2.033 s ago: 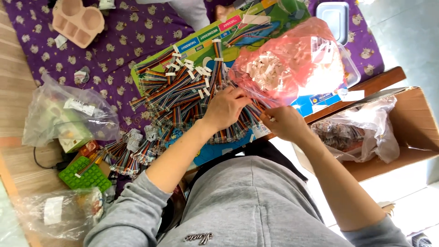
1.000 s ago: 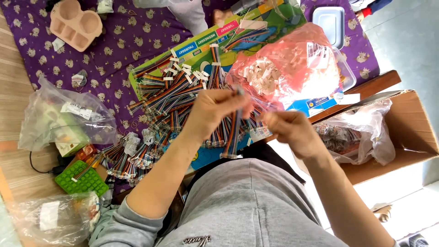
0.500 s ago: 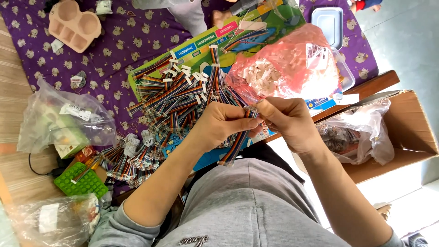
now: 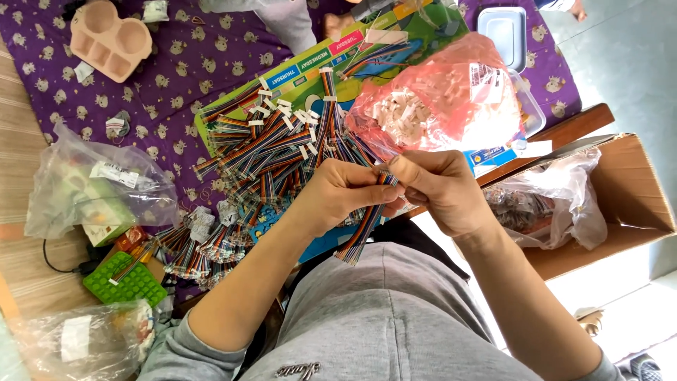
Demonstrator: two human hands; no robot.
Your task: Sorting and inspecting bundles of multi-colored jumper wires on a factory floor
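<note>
My left hand [image 4: 338, 194] and my right hand [image 4: 437, 187] meet above my lap, both pinching one multicoloured ribbon cable [image 4: 361, 229] near its top end. The cable hangs down and to the left from my fingers, its loose end over my grey trousers. Just beyond my hands lies a heap of similar ribbon cables [image 4: 275, 152] with white connectors, spread over a colourful board [image 4: 310, 60]. A pink plastic bag of small white connectors [image 4: 430, 99] sits right behind my right hand.
A purple patterned cloth [image 4: 176, 63] covers the floor. A clear bag [image 4: 92, 190] and a green keypad-like part [image 4: 123, 282] lie left. Bundled cables [image 4: 197, 243] sit by my left forearm. A cardboard box [image 4: 620, 204] with a bag of parts [image 4: 543, 208] stands right. A peach moulded tray [image 4: 109, 39] is far left.
My left hand lifted one cable out of the heap. My right hand swung away, then came back and closed on the cable's top end beside the left.
</note>
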